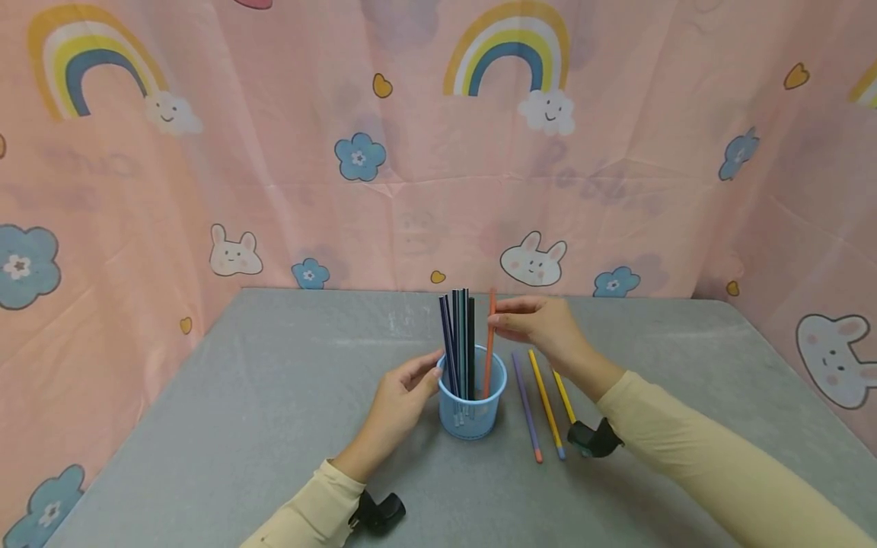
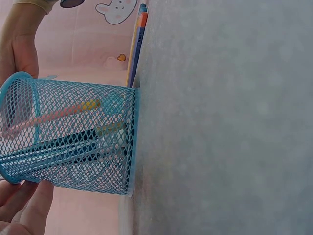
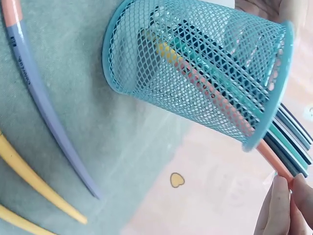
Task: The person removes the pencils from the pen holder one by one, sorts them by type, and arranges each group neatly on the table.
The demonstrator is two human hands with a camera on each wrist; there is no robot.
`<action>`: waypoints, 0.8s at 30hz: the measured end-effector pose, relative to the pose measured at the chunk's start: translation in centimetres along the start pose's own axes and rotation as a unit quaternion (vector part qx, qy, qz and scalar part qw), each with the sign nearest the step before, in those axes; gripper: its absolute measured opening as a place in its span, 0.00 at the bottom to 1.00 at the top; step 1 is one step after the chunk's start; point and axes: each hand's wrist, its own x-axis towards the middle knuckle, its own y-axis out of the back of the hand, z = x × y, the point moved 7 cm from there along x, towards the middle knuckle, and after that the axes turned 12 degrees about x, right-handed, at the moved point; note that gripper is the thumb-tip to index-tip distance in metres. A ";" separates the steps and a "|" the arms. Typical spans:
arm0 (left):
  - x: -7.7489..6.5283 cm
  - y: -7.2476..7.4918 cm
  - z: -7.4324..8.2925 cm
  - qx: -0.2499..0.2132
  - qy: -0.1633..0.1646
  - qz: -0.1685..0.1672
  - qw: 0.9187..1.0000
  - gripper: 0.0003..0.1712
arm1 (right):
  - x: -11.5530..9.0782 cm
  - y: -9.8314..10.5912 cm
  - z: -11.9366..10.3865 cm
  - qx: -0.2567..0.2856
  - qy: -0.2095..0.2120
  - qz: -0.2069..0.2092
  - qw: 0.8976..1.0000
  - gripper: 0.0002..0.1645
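A light blue mesh pencil cup stands upright on the grey table, with several dark blue, teal and black pencils leaning in its left part. My left hand holds the cup at the left of its rim, thumb toward the front. With thumb and fingertips my right hand pinches an orange pencil near its upper end. The pencil's yellow lower end shows through the mesh, inside the cup. Right of the cup lie a purple pencil and two yellow pencils, side by side.
The grey table reaches back to a pink patterned cloth, which also hangs along both sides. Black wrist cameras are strapped at both sleeves. The right one overlaps the end of one yellow pencil in the head view.
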 end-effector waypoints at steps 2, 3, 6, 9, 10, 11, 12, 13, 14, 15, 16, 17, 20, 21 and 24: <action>0.0 0.0 0.0 0.003 0.002 0.001 1.000 0.22 | -0.2 0.2 -0.4 0.004 0.003 0.000 1.000 0.23; 0.0 0.0 -0.1 0.006 0.004 0.002 1.000 0.22 | -0.3 0.3 -0.6 0.006 0.004 0.001 1.000 0.23; -0.1 0.1 0.0 0.011 0.004 0.004 1.000 0.22 | -0.6 0.7 -1.2 0.013 0.013 0.003 1.000 0.23; -0.1 0.0 0.0 0.010 0.005 0.003 1.000 0.22 | -0.8 1.2 -1.9 0.025 0.023 0.007 0.999 0.25; -0.1 0.0 0.0 0.008 0.004 0.002 1.000 0.22 | -0.9 1.3 -2.2 0.027 0.026 0.009 0.999 0.25; -0.1 0.0 0.1 0.008 0.003 0.001 1.000 0.22 | -1.0 1.5 -2.4 0.028 0.028 0.011 0.999 0.26; -0.1 0.0 0.1 0.008 0.002 0.001 1.000 0.22 | -1.0 1.6 -2.7 0.032 0.031 0.013 0.999 0.27; -0.1 0.0 0.1 0.008 0.002 0.001 1.000 0.22 | -1.1 1.7 -3.0 0.037 0.034 0.015 0.999 0.28; -0.1 0.0 0.1 0.008 0.002 0.000 1.000 0.22 | -1.2 1.9 -3.3 0.040 0.036 0.017 0.998 0.28; -0.1 -0.1 0.1 0.007 0.001 0.000 1.000 0.22 | -1.2 2.0 -3.5 0.045 0.038 0.018 0.998 0.27; -0.1 -0.1 0.1 0.007 0.002 0.000 1.000 0.22 | -1.3 2.1 -3.8 0.053 0.039 0.018 0.998 0.25; -0.1 -0.1 0.1 0.007 0.002 0.000 1.000 0.22 | -1.3 2.2 -4.0 0.064 0.040 0.017 0.997 0.22; -0.1 -0.1 0.0 0.005 0.004 0.001 1.000 0.22 | -1.4 2.3 -4.7 0.092 0.043 0.011 0.995 0.10; -0.1 -0.1 0.0 0.004 0.004 0.002 1.000 0.22 | -1.5 2.4 -5.0 0.099 0.044 0.010 0.994 0.07; -0.1 0.0 0.0 0.004 0.004 0.003 1.000 0.22 | -1.7 2.5 -5.7 0.115 0.048 0.010 0.992 0.04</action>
